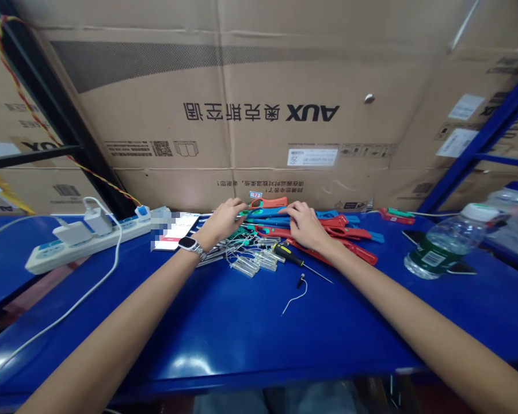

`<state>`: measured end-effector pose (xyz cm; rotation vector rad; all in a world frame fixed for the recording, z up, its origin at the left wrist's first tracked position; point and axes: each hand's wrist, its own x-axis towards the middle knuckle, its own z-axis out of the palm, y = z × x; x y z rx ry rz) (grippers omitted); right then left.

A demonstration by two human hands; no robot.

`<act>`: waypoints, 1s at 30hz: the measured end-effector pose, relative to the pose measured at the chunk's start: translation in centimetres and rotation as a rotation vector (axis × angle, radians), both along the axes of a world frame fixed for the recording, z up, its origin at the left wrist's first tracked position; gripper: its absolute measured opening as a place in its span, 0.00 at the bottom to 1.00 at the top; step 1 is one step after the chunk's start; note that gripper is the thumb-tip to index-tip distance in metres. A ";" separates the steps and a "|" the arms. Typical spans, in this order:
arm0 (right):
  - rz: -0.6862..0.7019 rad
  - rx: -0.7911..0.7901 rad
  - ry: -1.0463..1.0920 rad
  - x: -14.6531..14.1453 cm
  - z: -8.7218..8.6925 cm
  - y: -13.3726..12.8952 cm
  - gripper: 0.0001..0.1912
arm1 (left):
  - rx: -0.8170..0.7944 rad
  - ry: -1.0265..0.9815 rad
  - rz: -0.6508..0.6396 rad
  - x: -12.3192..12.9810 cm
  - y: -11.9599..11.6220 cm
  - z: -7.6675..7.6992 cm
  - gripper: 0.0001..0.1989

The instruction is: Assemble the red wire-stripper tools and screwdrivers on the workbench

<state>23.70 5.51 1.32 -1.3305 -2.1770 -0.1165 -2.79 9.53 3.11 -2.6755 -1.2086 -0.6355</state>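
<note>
A pile of long-nosed gas lighters with red (349,231) and blue (267,213) handles lies at the back of the blue table. Over the left end of the pile, my left hand (223,223) wears a watch and has its fingers loosely bent and apart. My right hand (304,223) rests on the handles, fingers spread and curved; its fingertips touch a blue one. Between the hands and in front lie several small clear parts (247,265) with white wires. Beside them is a black-and-yellow screwdriver (288,253). A small black piece (301,280) with a white wire lies closer to me.
A white power strip (95,244) with chargers and a phone (176,232) are at the left. At the right stand a water bottle (444,247) and a dark phone (414,236) behind it. A large cardboard box (259,75) walls off the back.
</note>
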 end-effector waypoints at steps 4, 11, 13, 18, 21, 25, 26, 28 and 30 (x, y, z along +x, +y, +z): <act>-0.008 -0.045 0.035 2.3 0.1 -3.4 0.14 | -0.015 -0.098 -0.237 3.6 -2.1 0.5 0.08; -0.169 -0.144 -0.165 5.0 -0.9 -8.6 0.07 | -0.225 0.141 -0.315 11.8 -4.0 0.0 0.10; -0.168 -0.174 -0.161 5.3 -1.2 -9.1 0.06 | -0.240 0.203 -0.286 13.1 -3.9 -0.2 0.11; -0.122 -0.197 -0.076 5.4 -1.8 -8.9 0.02 | -0.230 0.250 -0.261 14.0 -3.7 -0.4 0.06; -0.116 -0.174 0.001 5.6 -2.0 -8.8 0.01 | -0.199 0.257 -0.277 13.7 -4.0 -0.4 0.05; -0.154 -0.093 0.125 6.9 -1.8 -8.5 0.05 | -0.168 0.224 -0.303 13.0 -4.0 -0.6 0.07; -0.181 -0.060 0.122 7.4 -1.6 -8.3 0.07 | -0.157 0.194 -0.306 13.0 -3.9 -0.6 0.09; -0.260 -0.004 0.060 8.5 -1.1 -7.9 0.13 | -0.124 0.130 -0.303 13.3 -3.4 -0.6 0.11; -0.351 -0.017 -0.034 9.5 -0.7 -7.3 0.18 | -0.092 0.106 -0.295 14.0 -2.9 -0.5 0.11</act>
